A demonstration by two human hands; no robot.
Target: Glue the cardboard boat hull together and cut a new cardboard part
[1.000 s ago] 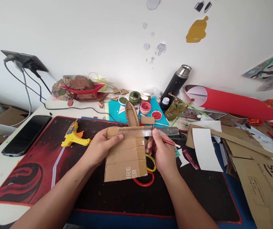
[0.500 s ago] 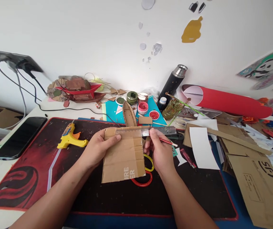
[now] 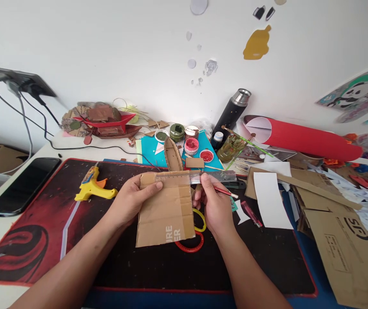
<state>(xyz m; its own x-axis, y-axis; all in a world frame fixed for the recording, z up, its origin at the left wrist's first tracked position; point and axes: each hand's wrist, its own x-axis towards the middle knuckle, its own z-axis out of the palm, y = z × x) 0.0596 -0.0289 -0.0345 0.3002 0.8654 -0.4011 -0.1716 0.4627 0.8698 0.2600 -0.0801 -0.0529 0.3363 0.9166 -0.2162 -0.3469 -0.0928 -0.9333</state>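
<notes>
We have the cardboard piece (image 3: 161, 214) near the centre of the frame, over the dark mat (image 3: 158, 272). Our left hand (image 3: 134, 195) pinches its left edge, thumb on top. The clear ruler (image 3: 179, 177) lies along the cardboard's upper edge, its long axis running left to right, its right part jutting past the corner. Our right hand (image 3: 214, 204) is nearer to that jutting part, its fingers pinching the ruler there, with a slim red stick (image 3: 225, 192) just below. We cannot tell whether our left thumb touches the ruler.
</notes>
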